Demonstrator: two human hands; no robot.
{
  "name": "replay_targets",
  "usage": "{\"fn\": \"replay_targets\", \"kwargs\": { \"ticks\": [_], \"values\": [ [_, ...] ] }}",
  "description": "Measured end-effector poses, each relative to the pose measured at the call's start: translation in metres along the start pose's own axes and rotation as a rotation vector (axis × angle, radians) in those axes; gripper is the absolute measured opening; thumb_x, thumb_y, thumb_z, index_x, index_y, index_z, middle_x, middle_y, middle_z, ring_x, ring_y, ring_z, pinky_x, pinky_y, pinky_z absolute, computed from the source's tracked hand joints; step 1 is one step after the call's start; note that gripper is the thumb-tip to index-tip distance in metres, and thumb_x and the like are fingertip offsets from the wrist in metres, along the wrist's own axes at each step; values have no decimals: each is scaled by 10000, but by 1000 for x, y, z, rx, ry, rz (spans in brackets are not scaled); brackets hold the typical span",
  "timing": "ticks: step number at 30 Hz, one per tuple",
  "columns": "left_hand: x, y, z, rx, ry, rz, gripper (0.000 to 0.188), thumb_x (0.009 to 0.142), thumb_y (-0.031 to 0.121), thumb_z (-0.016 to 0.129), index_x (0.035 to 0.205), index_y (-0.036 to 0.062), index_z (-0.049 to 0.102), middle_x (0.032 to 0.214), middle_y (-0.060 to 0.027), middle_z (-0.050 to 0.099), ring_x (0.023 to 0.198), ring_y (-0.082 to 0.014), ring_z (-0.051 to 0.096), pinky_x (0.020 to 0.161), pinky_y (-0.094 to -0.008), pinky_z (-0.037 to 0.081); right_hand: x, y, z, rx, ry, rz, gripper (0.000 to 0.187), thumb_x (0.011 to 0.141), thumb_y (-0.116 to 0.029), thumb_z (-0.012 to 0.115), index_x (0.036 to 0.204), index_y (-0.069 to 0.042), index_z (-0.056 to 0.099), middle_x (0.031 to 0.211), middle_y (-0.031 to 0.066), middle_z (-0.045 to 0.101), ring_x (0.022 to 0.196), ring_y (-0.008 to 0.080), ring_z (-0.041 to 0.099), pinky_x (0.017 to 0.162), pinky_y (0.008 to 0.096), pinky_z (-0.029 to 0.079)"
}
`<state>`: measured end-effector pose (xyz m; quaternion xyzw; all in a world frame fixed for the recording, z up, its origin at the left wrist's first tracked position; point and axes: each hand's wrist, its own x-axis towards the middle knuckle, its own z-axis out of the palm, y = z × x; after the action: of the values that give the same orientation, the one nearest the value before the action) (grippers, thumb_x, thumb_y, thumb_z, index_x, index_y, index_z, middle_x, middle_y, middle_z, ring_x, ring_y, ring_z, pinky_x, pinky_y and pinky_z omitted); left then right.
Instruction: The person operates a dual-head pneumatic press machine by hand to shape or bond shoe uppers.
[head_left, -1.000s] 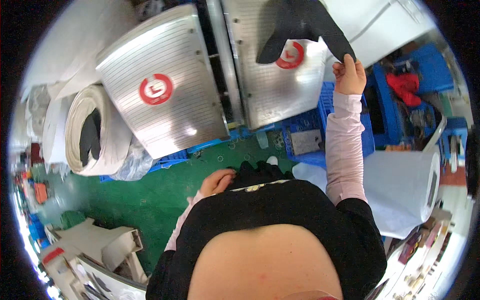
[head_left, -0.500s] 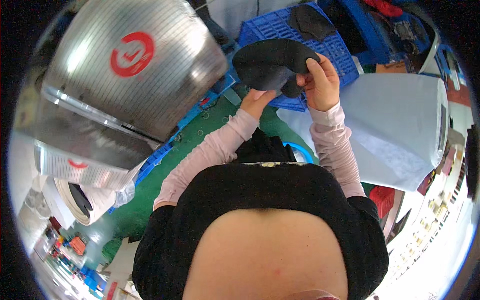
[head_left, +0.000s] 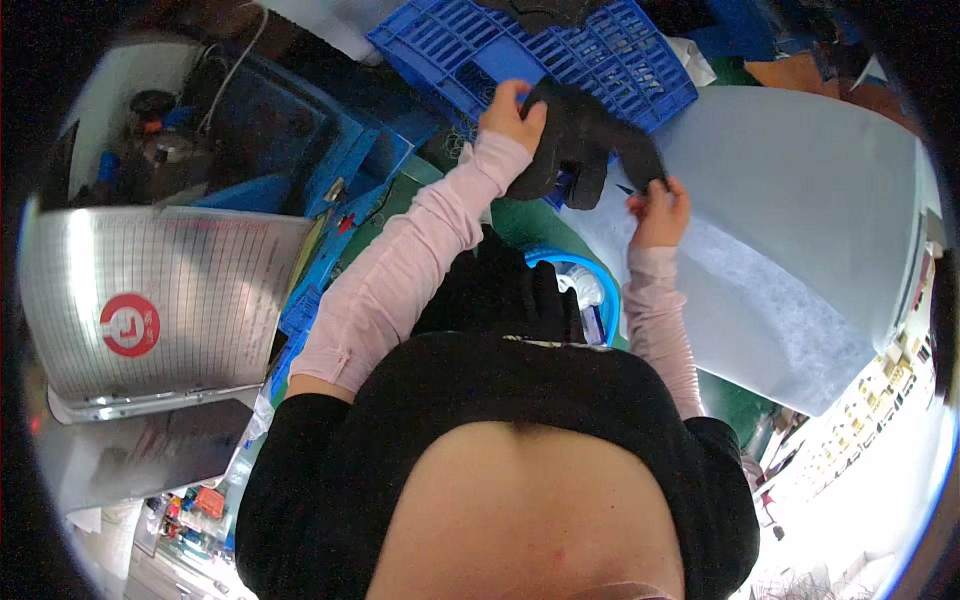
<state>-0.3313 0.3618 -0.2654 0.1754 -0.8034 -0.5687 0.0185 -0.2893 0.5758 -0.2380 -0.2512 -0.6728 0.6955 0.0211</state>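
A dark, soft-looking black fabric piece (head_left: 580, 135) with curved, band-like parts hangs stretched between my two hands, in front of the blue crate. My left hand (head_left: 512, 125) grips its upper left part, fingers bent over the edge. At the lower right end of the band, my right hand (head_left: 660, 212) pinches the tip between thumb and fingers. A gap shows between the piece's lower lobes. Whether it is one layer or several, I cannot tell.
Beyond my hands stands a blue plastic crate (head_left: 640, 65) holding more black material (head_left: 540, 10). A large pale covered block (head_left: 800, 190) fills the right. Below my hands is a blue-rimmed bin (head_left: 610, 285) with white contents. Silver striped sheeting (head_left: 190, 300) lies at left, near a blue machine frame (head_left: 340, 170).
My left hand has moved from the piece's lower edge to its upper left. My right hand has lowered to the band's end, and the black piece now hangs more spread out. The view has shifted.
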Motion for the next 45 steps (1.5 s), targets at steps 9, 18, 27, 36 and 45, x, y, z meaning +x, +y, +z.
{"fn": "replay_targets", "kwargs": {
  "ticks": [9, 18, 27, 36, 45],
  "values": [
    [1, -27, 24, 412, -170, -136, 396, 783, 355, 612, 1074, 93, 553, 976, -205, 628, 891, -402, 596, 787, -469, 470, 15, 124, -22, -594, 30, -192, 260, 802, -205, 603, 971, -13, 557, 776, 118, 611, 682, 248, 612, 625, 355, 472],
    [18, -20, 26, 561, -191, -257, 473, 782, 491, 574, 1000, 73, 610, 962, -221, 632, 915, -405, 596, 806, -464, 472, 63, 81, 12, -974, -64, -177, 307, 775, -346, 669, 845, -54, 604, 722, 86, 637, 649, 217, 610, 634, 333, 479],
    [23, -17, 25, 614, -257, -329, 557, 772, 544, 563, 1040, 57, 606, 1008, -208, 627, 950, -391, 590, 823, -459, 468, 61, 56, 38, -1061, -191, -674, 294, 764, -229, 618, 1040, -128, 594, 978, 98, 596, 861, 294, 551, 748, 422, 447],
    [16, -20, 28, 636, -214, -260, 541, 785, 535, 575, 1080, 82, 554, 996, -203, 628, 924, -383, 602, 780, -465, 481, 67, 71, 75, -1338, -158, -834, 385, 813, -247, 575, 1192, -183, 547, 1195, 29, 503, 960, 306, 492, 808, 440, 432],
    [-75, -39, -26, 635, -27, 182, 485, 755, 254, 670, 1144, 66, 450, 1167, -175, 466, 994, -372, 527, 786, -456, 469, 63, 66, 46, -1371, -216, -844, 489, 811, -290, 578, 1265, -143, 471, 1238, 75, 500, 1033, 348, 485, 881, 444, 405]
  ]
}}
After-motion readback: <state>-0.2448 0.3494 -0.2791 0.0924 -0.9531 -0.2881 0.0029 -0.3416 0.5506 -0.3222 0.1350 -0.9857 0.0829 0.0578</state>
